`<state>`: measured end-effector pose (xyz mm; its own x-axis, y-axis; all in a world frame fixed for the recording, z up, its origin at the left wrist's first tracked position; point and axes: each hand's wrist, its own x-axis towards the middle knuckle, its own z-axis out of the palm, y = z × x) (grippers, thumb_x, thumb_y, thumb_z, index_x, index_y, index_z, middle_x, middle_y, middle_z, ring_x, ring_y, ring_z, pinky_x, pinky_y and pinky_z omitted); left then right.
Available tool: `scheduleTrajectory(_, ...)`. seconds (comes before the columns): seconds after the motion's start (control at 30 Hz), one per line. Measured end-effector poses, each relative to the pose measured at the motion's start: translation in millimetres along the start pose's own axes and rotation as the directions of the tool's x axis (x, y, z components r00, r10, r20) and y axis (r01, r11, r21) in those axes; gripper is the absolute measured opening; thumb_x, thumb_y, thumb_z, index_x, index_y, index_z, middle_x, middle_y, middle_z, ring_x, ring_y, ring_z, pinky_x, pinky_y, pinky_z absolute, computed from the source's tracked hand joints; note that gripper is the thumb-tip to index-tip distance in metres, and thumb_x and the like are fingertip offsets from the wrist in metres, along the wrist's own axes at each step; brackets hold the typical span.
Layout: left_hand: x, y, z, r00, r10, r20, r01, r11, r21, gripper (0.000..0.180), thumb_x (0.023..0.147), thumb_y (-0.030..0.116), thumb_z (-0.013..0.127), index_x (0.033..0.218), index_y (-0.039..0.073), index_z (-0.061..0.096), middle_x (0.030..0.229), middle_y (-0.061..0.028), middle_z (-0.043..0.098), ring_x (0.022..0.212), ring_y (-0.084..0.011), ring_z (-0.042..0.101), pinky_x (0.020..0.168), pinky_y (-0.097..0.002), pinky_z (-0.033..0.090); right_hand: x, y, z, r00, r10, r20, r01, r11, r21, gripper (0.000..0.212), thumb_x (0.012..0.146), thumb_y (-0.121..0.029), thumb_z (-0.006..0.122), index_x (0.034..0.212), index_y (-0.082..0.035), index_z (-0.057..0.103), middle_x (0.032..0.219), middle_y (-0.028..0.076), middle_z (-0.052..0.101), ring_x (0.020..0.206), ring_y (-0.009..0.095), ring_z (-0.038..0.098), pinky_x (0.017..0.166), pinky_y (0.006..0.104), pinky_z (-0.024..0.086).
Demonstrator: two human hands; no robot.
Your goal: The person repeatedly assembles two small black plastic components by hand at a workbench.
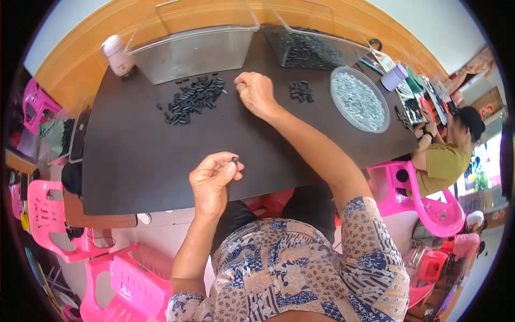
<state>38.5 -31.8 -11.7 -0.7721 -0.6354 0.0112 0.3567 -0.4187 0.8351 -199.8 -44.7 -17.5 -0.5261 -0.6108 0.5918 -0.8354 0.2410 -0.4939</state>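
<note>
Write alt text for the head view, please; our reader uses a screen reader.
Seen from above, a person's left hand pinches a small black part over a dark table mat, while the right hand reaches toward a pile of black parts. Clear plastic bins, a round dish of silvery pieces and pink chairs surround them.

Two clear plastic bins (193, 45) stand along the far edge of the dark table (139, 161), and a round clear dish of small silvery parts (359, 99) sits toward its right edge. A small white-and-pink bottle (118, 53) stands at the far left corner, and pink plastic chairs (129, 279) crowd the near left side.
</note>
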Motion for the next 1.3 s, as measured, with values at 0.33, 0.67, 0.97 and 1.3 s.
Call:
scheduleTrajectory(0.33,0.4,-2.4,-2.2,1.0,0.006,0.013,-0.006,1.0,-0.031,0.017,0.08,0.005,0.066,0.093,-0.005,0.062,0.082,-0.0127,0.064,0.069,-0.0168,0.06,0.063,-0.0269,0.05,38.6,-2.1,22.0,0.989,0.037,0.146,-0.027,0.997,-0.068,0.014,0.075,-0.014,0.061,0.081,-0.004,0.068,0.078,0.017,0.065,0.078,0.035,0.063,0.072,0.0422,0.048)
scheduleTrajectory(0.67,4.0,-3.0,-2.2,1.0,0.01,0.005,-0.009,0.999,-0.045,0.016,0.08,0.004,0.066,0.093,-0.004,0.062,0.082,-0.0129,0.065,0.069,-0.0165,0.061,0.062,-0.0264,0.05,59.0,-4.9,35.2,0.953,-0.13,0.274,0.179,0.971,-0.16,0.01,0.066,-0.003,0.059,0.073,0.0,0.065,0.076,0.023,0.062,0.078,0.04,0.061,0.07,0.0452,0.049)
scheduleTrajectory(0.97,5.0,-2.8,-2.7,1.0,0.016,0.004,-0.016,0.999,-0.04,0.016,0.08,0.005,0.066,0.093,-0.004,0.063,0.082,-0.0128,0.065,0.069,-0.0161,0.061,0.062,-0.0262,0.051,52.0,-2.1,24.0,0.931,-0.194,0.308,0.29,0.908,-0.304,0.012,0.067,-0.001,0.056,0.074,0.001,0.065,0.077,0.023,0.062,0.082,0.04,0.061,0.071,0.0459,0.048)
scheduleTrajectory(1.3,-0.2,-2.1,-1.4,1.0,0.001,-0.015,-0.002,1.0,-0.015,0.016,0.081,0.004,0.065,0.094,-0.005,0.062,0.081,-0.012,0.064,0.066,-0.015,0.058,0.063,-0.0256,0.049,-18.2,-39.8,-54.6,0.828,0.18,0.531,-0.501,0.662,0.557,0.016,0.079,-0.007,0.06,0.091,0.001,0.067,0.076,0.001,0.06,0.068,0.007,0.05,0.058,0.0223,0.042)
